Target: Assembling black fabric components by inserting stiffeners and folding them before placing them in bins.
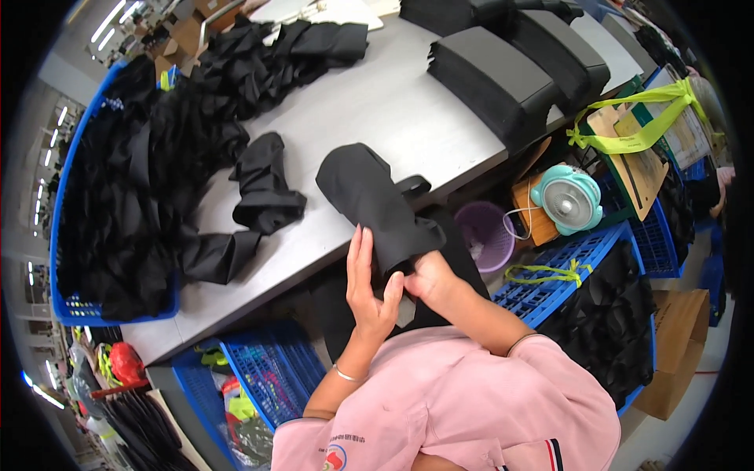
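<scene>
I see my left hand (pixel 369 286) flat and open against the black cloth piece (pixel 377 200). My right hand (pixel 428 279) pinches its lower end; those fingers are hidden. It hangs over the table (pixel 377 110) edge.

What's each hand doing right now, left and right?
Left hand: open, fingers straight, flat against the black fabric piece.
Right hand: closed, gripping the lower edge of the same piece.
</scene>
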A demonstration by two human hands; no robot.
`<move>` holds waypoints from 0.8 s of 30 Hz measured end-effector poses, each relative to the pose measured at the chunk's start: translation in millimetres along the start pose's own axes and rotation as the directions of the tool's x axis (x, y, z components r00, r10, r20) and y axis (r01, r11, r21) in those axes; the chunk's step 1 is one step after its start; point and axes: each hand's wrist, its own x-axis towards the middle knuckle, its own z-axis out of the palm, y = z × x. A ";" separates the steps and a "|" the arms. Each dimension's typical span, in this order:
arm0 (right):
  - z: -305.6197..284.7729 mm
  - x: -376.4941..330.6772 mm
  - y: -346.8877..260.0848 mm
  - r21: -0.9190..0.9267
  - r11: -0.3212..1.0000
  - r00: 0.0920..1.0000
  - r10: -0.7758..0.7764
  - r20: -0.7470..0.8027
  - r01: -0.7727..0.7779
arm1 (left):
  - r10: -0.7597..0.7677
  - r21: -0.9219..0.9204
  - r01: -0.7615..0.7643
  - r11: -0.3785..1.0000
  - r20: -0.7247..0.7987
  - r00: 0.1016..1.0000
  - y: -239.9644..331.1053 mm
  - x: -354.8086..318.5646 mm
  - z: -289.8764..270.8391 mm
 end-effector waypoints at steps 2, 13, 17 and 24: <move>-10.1 10.4 8.3 0.036 0.994 0.995 -0.102 0.016 0.101 | -0.036 0.025 0.038 0.999 -0.059 0.998 3.9 -0.6 2.2; -12.8 45.1 2.9 -0.817 -0.007 0.720 -0.469 0.512 0.577 | -0.176 -0.081 0.162 0.983 -0.222 0.959 -58.7 -1.5 -1.7; 4.3 31.9 -14.1 -0.940 -0.099 0.945 0.024 0.326 0.326 | -0.581 -0.431 0.468 0.772 -0.179 0.794 -98.8 -15.0 -7.9; -8.0 38.4 3.0 -0.214 -0.973 0.453 -0.150 0.879 0.093 | -0.676 -0.542 0.584 0.605 0.039 0.736 -113.4 -22.5 13.5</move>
